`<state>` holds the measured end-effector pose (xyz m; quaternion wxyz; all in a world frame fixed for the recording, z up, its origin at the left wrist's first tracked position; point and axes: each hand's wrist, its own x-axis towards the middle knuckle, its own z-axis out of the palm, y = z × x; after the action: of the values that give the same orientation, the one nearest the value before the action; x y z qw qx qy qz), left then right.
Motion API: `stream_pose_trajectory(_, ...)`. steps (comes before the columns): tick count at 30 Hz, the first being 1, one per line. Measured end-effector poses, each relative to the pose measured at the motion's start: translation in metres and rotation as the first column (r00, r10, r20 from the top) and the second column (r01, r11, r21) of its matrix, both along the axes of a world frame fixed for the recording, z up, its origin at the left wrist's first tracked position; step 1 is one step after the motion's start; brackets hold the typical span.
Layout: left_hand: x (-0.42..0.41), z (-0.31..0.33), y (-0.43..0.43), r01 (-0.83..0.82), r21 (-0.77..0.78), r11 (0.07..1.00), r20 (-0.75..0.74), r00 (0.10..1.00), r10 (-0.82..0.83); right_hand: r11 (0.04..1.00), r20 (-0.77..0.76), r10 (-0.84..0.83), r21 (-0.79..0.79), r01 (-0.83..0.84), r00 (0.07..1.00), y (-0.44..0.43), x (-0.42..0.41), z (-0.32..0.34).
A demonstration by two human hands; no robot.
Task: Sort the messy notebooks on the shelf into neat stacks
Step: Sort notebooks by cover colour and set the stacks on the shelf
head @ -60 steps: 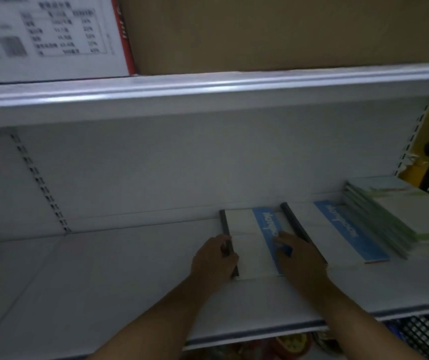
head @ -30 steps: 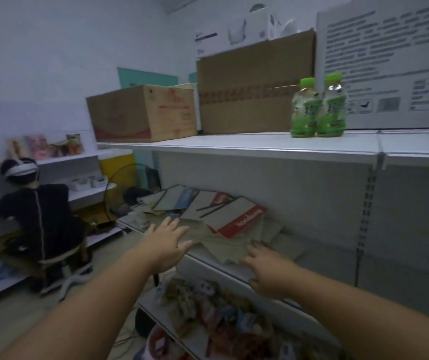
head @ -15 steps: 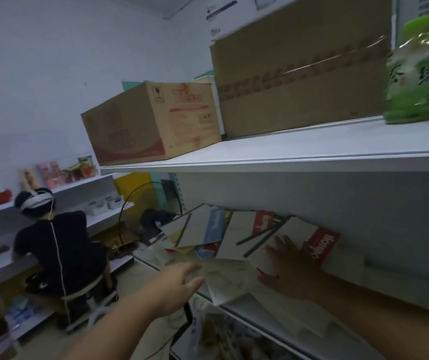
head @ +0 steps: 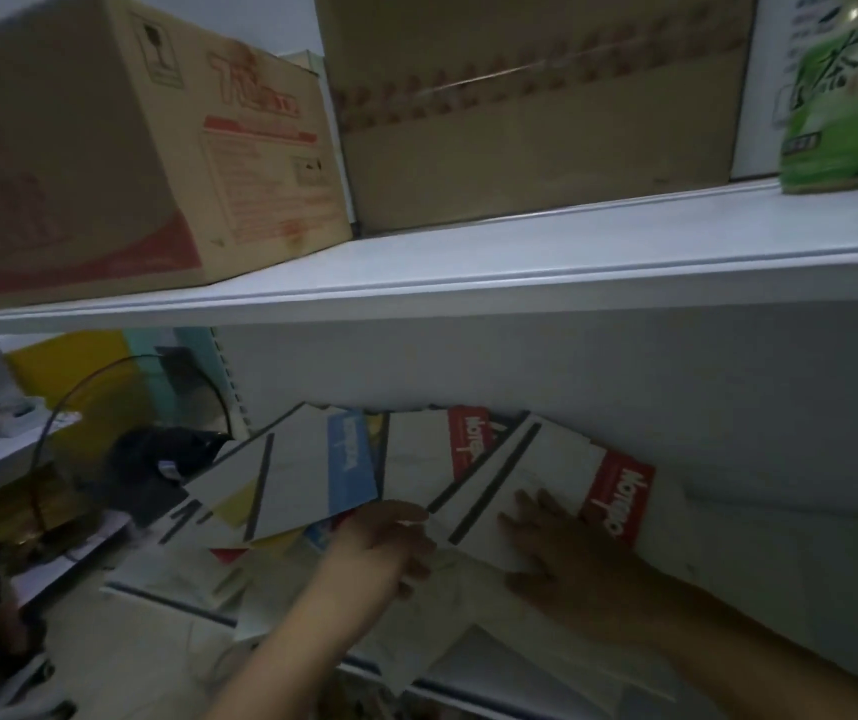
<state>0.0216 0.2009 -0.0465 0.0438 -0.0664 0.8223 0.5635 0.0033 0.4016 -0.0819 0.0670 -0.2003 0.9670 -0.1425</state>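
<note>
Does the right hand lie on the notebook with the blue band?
No, the right hand lies flat on the notebook with the red band; the blue-banded notebook is further left.

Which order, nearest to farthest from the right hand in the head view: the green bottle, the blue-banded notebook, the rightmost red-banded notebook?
1. Rightmost red-banded notebook: directly under the right hand, whose fingers lie on its cover.
2. Blue-banded notebook: farther left, past the other hand.
3. Green bottle: high on the upper shelf, far right.
</note>
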Motion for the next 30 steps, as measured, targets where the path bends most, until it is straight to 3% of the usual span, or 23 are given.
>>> stream_pose_trajectory(2, -0.001, -0.009, -0.013, -0.026, 0.266, 0.964, 0.106, 0.994, -0.002, 0.981, -0.082, -0.053, -0.189, 0.036, 0.995, 0.0, 0.005, 0.002)
stream_pose_trajectory(4, 0.001, -0.019, -0.027, -0.021, 0.512, 0.859, 0.209, 0.973, -0.101, 0.944, -0.246, -0.138, -0.327, 0.052, 0.959, -0.012, 0.016, 0.004)
stream_pose_trajectory(6, 0.001, -0.025, -0.042, 0.005, 0.638, 0.77, 0.291, 0.924, -0.247, 0.96, -0.468, -0.082, -0.275, -0.057, 0.88, -0.034, 0.026, 0.009)
stream_pose_trajectory(8, -0.002, -0.024, -0.052, 0.023, 0.708, 0.706, 0.306, 0.891, -0.335, 0.971, -0.527, 0.118, -0.114, -0.208, 0.842, -0.057, 0.031, 0.003)
stream_pose_trajectory(10, -0.006, -0.022, -0.06, 0.009, 0.714, 0.7, 0.286, 0.909, -0.304, 0.959, -0.532, 0.205, -0.059, -0.277, 0.822, -0.077, 0.033, -0.002)
stream_pose_trajectory(12, -0.009, -0.024, -0.068, -0.008, 0.659, 0.753, 0.245, 0.948, -0.205, 0.97, -0.492, 0.144, -0.102, -0.221, 0.859, -0.085, 0.037, -0.008)
stream_pose_trajectory(16, -0.014, -0.028, -0.09, -0.003, 0.623, 0.782, 0.14, 0.984, -0.108, 0.944, -0.411, -0.275, -0.288, 0.162, 0.869, -0.081, 0.033, -0.013)
stream_pose_trajectory(18, -0.017, -0.027, -0.101, 0.009, 0.617, 0.787, 0.117, 0.988, -0.103, 0.896, -0.25, -0.429, -0.235, 0.376, 0.868, -0.078, 0.03, -0.014)
stream_pose_trajectory(20, -0.02, -0.029, -0.109, 0.009, 0.618, 0.786, 0.122, 0.987, -0.107, 0.859, -0.147, -0.502, -0.202, 0.471, 0.852, -0.076, 0.027, -0.018)
stream_pose_trajectory(26, -0.024, -0.033, -0.127, 0.01, 0.598, 0.801, 0.112, 0.989, -0.096, 0.739, -0.231, -0.65, -0.413, 0.532, 0.724, -0.069, 0.026, -0.023)
stream_pose_trajectory(30, -0.021, -0.029, -0.128, 0.029, 0.579, 0.815, 0.092, 0.991, -0.101, 0.742, -0.485, -0.63, -0.607, 0.284, 0.606, -0.073, 0.031, -0.016)
